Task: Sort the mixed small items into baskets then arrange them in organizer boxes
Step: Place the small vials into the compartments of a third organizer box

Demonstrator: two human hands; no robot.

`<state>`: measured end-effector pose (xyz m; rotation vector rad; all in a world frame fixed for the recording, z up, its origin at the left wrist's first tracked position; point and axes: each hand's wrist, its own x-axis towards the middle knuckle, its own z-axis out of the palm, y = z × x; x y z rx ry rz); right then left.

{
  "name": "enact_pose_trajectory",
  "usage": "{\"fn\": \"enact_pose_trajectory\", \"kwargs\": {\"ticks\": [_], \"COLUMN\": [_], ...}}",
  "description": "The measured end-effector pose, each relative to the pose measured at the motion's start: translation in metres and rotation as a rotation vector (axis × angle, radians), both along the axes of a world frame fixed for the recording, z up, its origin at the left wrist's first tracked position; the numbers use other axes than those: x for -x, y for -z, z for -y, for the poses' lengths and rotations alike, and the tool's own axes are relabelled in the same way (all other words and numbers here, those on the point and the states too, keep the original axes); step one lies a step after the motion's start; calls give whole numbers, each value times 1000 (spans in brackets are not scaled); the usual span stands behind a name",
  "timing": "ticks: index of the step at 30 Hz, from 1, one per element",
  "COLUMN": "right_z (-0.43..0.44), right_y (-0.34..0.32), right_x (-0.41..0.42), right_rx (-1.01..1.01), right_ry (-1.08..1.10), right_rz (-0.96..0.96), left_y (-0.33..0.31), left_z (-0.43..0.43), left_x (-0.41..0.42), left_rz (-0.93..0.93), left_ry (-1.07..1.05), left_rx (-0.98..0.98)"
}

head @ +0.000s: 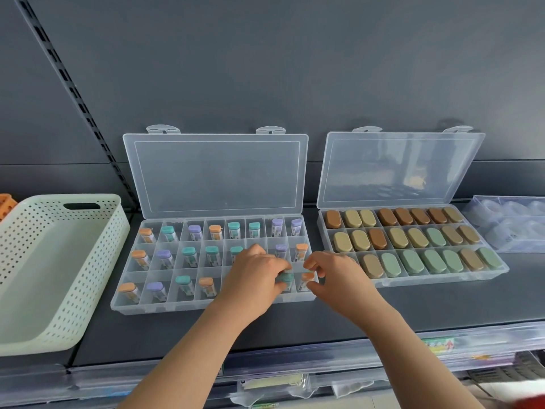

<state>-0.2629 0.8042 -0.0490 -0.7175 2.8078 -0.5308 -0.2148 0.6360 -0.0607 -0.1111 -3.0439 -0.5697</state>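
**Q:** Which items are cut off or hidden?
**A:** The orange item (6,203) at far left is cropped. The left hand (253,276) and right hand (336,276) cover several compartments of the left organizer box (141,305). The clear tray (507,228) at far right is cropped and its contents are blurred.

**Q:** Counts?
**A:** One pale green basket (44,326). Two open-lidded boxes on the shelf (295,326). Left box, back row: eight capped containers (194,231). Right organizer box (427,280): eight oval cases (386,216) in each rear row, seven visible in front.

**Q:** Grip states?
**A:** The left grip pinches a teal-capped container (285,278) over the front row, second compartment from the right. The right grip is spread beside the orange-capped container (306,278); contact cannot be determined.
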Motion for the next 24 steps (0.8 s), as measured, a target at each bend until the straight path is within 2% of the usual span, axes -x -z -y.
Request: {"fn": "enact_pose_trajectory", "kwargs": {"ticks": [6, 12, 18, 24], "right_z": [14, 86, 194, 292], "right_y": [-21, -43, -51, -41], "right_x": [-8, -29, -66, -106], "right_rx": [49, 167, 207, 147], "right_ry": [2, -76, -184, -124], "right_rz": [-86, -140, -65, 100], "left_y": [-19, -45, -54, -49], "left_z": [21, 100, 219, 323], "left_x": [-15, -58, -125, -182], "left_rz": [-17, -148, -120, 25], "left_ry": [-7, -177, -424, -549], "left_rx": [-2, 11, 94, 162]}}
